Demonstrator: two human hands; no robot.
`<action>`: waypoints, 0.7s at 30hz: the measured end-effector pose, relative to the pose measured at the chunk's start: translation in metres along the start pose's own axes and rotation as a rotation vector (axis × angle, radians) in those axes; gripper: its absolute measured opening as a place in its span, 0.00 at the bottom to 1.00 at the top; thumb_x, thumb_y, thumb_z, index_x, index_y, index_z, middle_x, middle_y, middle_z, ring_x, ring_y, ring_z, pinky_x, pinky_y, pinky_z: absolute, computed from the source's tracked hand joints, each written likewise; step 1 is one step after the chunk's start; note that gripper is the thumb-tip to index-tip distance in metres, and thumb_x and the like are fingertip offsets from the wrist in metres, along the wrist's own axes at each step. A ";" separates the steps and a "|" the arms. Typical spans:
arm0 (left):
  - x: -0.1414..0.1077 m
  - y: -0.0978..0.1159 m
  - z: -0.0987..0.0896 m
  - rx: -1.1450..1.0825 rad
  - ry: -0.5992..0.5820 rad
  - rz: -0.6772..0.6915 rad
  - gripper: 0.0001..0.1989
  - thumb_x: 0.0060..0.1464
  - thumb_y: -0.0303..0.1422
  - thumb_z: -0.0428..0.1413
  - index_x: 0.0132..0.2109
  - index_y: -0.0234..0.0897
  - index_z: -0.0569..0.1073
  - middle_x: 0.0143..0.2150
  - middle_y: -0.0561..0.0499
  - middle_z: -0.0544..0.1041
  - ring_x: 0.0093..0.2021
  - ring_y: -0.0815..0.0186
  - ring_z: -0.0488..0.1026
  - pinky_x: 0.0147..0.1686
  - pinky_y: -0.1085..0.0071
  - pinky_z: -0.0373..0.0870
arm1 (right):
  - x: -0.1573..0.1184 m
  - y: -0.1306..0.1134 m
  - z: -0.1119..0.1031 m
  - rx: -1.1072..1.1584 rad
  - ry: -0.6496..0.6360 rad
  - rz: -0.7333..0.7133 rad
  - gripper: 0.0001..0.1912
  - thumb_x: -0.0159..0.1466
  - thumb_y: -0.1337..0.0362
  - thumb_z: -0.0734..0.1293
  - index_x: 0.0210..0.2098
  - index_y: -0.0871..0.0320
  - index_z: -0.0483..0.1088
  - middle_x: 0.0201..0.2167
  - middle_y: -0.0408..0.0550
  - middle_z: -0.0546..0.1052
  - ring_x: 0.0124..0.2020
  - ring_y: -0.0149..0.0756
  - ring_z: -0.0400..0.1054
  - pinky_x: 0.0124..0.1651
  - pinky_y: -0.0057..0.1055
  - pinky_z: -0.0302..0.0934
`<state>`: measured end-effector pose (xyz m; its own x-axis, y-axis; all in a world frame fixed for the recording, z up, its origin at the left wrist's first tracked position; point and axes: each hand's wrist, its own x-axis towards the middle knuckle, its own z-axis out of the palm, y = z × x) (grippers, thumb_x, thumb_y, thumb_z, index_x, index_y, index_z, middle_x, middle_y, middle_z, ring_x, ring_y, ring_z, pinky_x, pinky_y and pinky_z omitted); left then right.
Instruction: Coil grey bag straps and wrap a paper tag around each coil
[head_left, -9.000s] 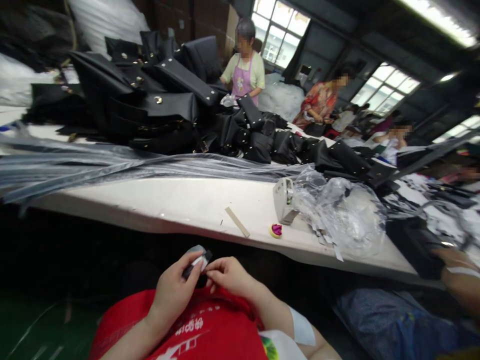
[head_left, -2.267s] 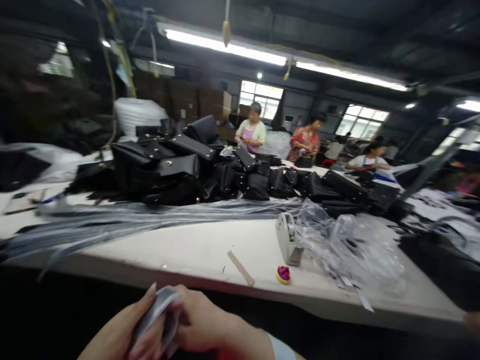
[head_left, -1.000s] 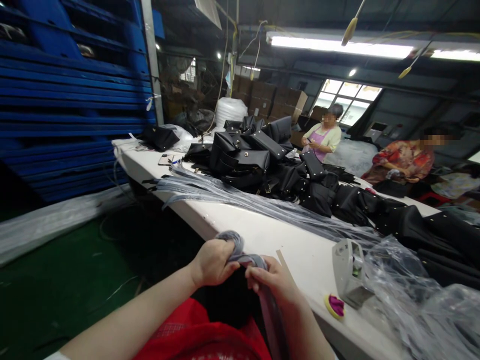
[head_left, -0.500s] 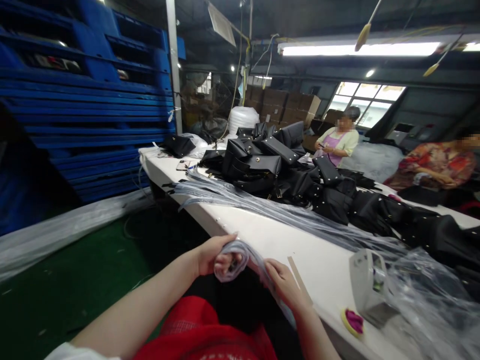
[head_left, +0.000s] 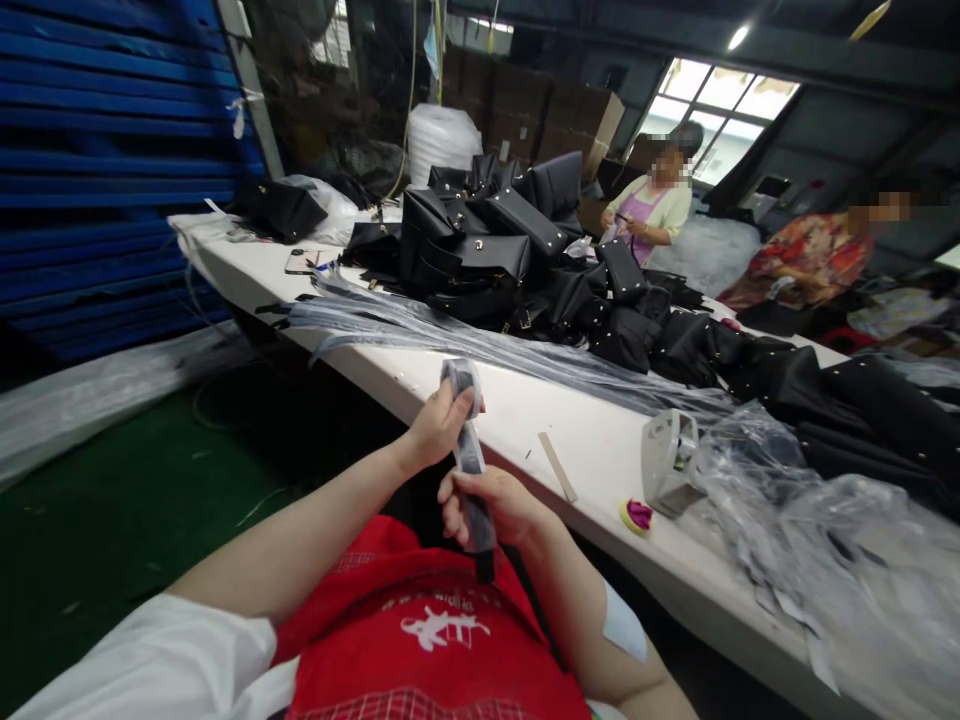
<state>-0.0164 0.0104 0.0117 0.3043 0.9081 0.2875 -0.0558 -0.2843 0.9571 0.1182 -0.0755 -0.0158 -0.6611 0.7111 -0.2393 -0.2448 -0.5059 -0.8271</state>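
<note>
My left hand [head_left: 441, 422] is closed around the coiled part of a black strap in clear plastic wrap [head_left: 471, 447], above the table's front edge. Lower down, my right hand [head_left: 491, 505] grips the strap's straight tail, whose dark end hangs over my red apron. Beyond my hands, a long bundle of similar plastic-wrapped straps [head_left: 420, 325] lies across the white table [head_left: 390, 385]. Behind the bundle is a heap of black bags [head_left: 480, 265] with metal studs and clasps.
At the right stand a grey-white tape dispenser [head_left: 664, 455] and crumpled clear plastic [head_left: 840, 540]. A pincushion-like yellow and magenta item [head_left: 636, 516] and a flat strip [head_left: 556, 467] lie near the edge. Two people work across the table. Blue pallets [head_left: 112, 170] are stacked left.
The strap is wound further, leaving a short tail. My left hand has raised the coil; my right hand has come left, beneath it. The view has tilted downward.
</note>
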 end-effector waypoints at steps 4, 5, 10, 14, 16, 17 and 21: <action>-0.023 -0.023 0.006 0.631 -0.211 0.254 0.18 0.61 0.44 0.44 0.36 0.34 0.69 0.29 0.45 0.70 0.31 0.58 0.68 0.36 0.64 0.63 | -0.017 -0.014 -0.009 0.242 -0.030 -0.104 0.10 0.63 0.60 0.61 0.36 0.62 0.67 0.17 0.38 0.67 0.14 0.25 0.56 0.31 0.28 0.62; -0.028 -0.026 0.005 0.721 -0.256 0.291 0.19 0.61 0.44 0.43 0.36 0.34 0.68 0.29 0.45 0.71 0.31 0.57 0.68 0.35 0.64 0.63 | -0.022 -0.017 -0.011 0.301 -0.031 -0.103 0.10 0.64 0.62 0.59 0.36 0.62 0.67 0.16 0.37 0.65 0.13 0.24 0.53 0.30 0.27 0.62; -0.032 -0.028 0.004 0.868 -0.327 0.131 0.25 0.62 0.46 0.37 0.29 0.37 0.69 0.26 0.47 0.72 0.27 0.61 0.69 0.28 0.68 0.59 | -0.035 -0.028 -0.017 0.443 0.113 -0.170 0.25 0.69 0.50 0.51 0.38 0.64 0.70 0.16 0.36 0.61 0.13 0.23 0.44 0.26 0.26 0.58; -0.031 -0.033 0.006 0.482 -0.450 -0.384 0.31 0.60 0.54 0.36 0.26 0.37 0.71 0.15 0.52 0.66 0.16 0.65 0.64 0.18 0.71 0.56 | -0.039 -0.037 -0.030 0.092 0.476 -0.586 0.29 0.67 0.44 0.52 0.34 0.59 0.73 0.18 0.42 0.67 0.19 0.29 0.58 0.34 0.32 0.61; -0.034 -0.037 0.006 0.247 -0.513 -0.592 0.34 0.56 0.59 0.37 0.28 0.35 0.72 0.12 0.54 0.63 0.12 0.67 0.60 0.14 0.72 0.55 | -0.040 -0.040 -0.039 -0.346 0.681 -0.743 0.22 0.65 0.46 0.60 0.34 0.57 0.75 0.28 0.47 0.74 0.32 0.35 0.67 0.43 0.35 0.61; -0.036 -0.039 0.005 0.150 -0.532 -0.662 0.34 0.54 0.60 0.39 0.29 0.34 0.73 0.11 0.55 0.63 0.11 0.67 0.59 0.13 0.72 0.54 | -0.040 -0.039 -0.043 -0.591 0.738 -0.755 0.18 0.63 0.49 0.63 0.36 0.56 0.75 0.35 0.49 0.75 0.40 0.38 0.68 0.48 0.36 0.59; -0.042 -0.038 0.000 -0.162 -0.496 -0.806 0.34 0.52 0.61 0.44 0.27 0.32 0.73 0.08 0.57 0.58 0.09 0.71 0.54 0.13 0.73 0.56 | -0.034 -0.023 -0.049 -1.141 0.561 -0.422 0.15 0.64 0.53 0.63 0.43 0.55 0.74 0.41 0.49 0.76 0.44 0.38 0.68 0.50 0.35 0.58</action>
<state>-0.0269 -0.0168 -0.0365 0.6744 0.5682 -0.4715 0.2270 0.4481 0.8647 0.1807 -0.0645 -0.0136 -0.2364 0.9529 0.1902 0.5497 0.2926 -0.7825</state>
